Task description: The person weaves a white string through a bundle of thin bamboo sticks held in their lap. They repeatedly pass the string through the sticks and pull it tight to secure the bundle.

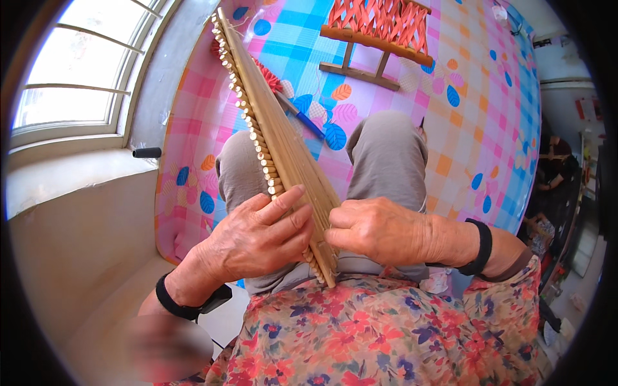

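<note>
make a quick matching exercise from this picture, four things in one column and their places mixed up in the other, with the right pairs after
Things
1. row of sticks
2. wooden frame with red woven strips
3. blue handle
4. barred window

Places
A. upper left of the picture
B. between the sticks and the right knee
C. under the fingers of the left hand
D. top edge of the picture, right of centre

Pairs: 1-C, 2-D, 3-B, 4-A

The slats (282, 132) sit right of 1 window (74, 74), left of 1 stool (376, 42).
</note>
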{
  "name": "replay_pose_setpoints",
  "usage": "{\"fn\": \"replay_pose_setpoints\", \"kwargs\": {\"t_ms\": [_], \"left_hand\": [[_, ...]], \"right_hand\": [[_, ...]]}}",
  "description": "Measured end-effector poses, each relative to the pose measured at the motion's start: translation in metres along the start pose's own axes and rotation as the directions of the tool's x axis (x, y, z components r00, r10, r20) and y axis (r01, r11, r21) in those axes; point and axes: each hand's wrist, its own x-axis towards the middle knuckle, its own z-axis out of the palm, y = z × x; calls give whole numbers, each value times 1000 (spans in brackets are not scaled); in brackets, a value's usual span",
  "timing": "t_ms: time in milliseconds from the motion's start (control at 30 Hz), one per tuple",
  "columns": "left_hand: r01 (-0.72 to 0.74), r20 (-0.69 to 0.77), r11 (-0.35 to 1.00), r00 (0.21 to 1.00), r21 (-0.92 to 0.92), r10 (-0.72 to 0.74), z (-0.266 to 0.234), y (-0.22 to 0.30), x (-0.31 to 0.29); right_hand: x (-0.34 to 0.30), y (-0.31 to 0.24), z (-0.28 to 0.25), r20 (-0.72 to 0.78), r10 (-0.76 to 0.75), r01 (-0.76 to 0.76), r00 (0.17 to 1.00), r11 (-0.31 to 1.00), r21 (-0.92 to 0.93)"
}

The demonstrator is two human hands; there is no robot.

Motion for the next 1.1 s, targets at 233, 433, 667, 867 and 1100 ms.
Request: {"fn": "replay_pose_setpoints", "kwargs": {"t_ms": [233,433,667,867,1100], "left_hand": [[-63,9,997,998,-33,64,-4,-5,3],[-126,17,990,992,60,125,-4,-8,-1],[-161,0,983,987,83,162,2,-9,0],[-171,-5,983,985,73,172,2,-10,0],[-167,-14,983,986,74,168,5,-11,-1]], "right_hand": [[-9,-5,-17,63,112,-101,992,982,-158],[-9,-5,-13,48,120,-115,992,989,-87],[0,-5,-19,163,84,-71,983,994,-83],[2,-5,-15,153,81,-67,985,993,-95],[8,-5,-13,152,77,-64,985,994,-84]]}}
